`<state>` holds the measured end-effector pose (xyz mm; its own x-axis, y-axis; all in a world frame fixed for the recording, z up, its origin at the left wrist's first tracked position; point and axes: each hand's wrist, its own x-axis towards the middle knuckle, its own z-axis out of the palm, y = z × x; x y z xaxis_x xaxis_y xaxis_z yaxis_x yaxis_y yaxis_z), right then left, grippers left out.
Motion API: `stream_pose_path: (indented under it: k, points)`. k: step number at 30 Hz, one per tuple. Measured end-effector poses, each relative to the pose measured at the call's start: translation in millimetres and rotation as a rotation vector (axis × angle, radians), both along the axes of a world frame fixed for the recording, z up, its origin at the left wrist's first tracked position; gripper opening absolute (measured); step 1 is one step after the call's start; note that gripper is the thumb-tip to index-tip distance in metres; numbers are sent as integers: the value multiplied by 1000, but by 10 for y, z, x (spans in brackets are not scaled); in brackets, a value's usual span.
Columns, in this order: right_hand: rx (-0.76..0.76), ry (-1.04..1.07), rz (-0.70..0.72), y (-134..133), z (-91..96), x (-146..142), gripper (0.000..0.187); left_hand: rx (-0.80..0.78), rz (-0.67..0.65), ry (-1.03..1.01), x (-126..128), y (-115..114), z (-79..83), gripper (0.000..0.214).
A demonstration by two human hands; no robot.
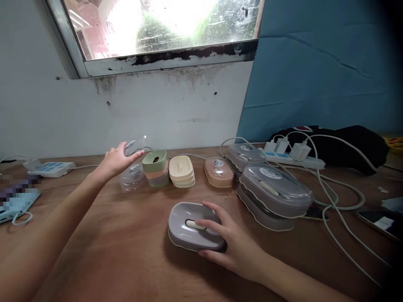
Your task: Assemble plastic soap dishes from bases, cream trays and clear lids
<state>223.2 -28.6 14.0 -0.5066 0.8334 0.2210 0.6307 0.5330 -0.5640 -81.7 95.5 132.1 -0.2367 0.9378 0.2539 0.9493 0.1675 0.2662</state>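
My right hand (234, 241) grips the right end of a grey oval box (182, 214) on the table. Its thumb is on the near side, and one finger rests near the cream slot piece (193, 225) in the box's top. Farther back on the left, my left hand (118, 160) holds a tilted clear plastic lid (136, 144) between thumb and fingers. Below the lid stand more clear lids (132, 178), stacked. Beside them are a stack of small boxes topped by a green one (155, 160) and a pile of cream lids (181, 170).
A peach box (218, 172) and stacked grey boxes with clear covers (273, 188) stand at the right. Behind them are a power strip (292, 159), loose white cables (330, 205) and black cloth (349, 144). Another power strip (52, 168) lies at the left, before the wall (157, 109).
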Motion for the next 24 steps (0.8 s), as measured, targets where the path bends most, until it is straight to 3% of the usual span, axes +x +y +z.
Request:
stream_pose_path:
  k: [3, 6, 16, 24]
  points:
    - [22, -10, -1, 5, -23, 1, 44, -184, 150, 120, -236, 80, -112, 100]
    - [41, -5, -3, 6, -38, 0, 44, -312, 180, 178, -308, 131, -240, 101]
    - [57, -16, -5, -13, -14, 12, 42, -379, 46, 239, -89, 224, -432, 85]
    - [90, 30, -32, -11, -18, 15, 40, -342, 28, 298, -13, -6, -410, 91]
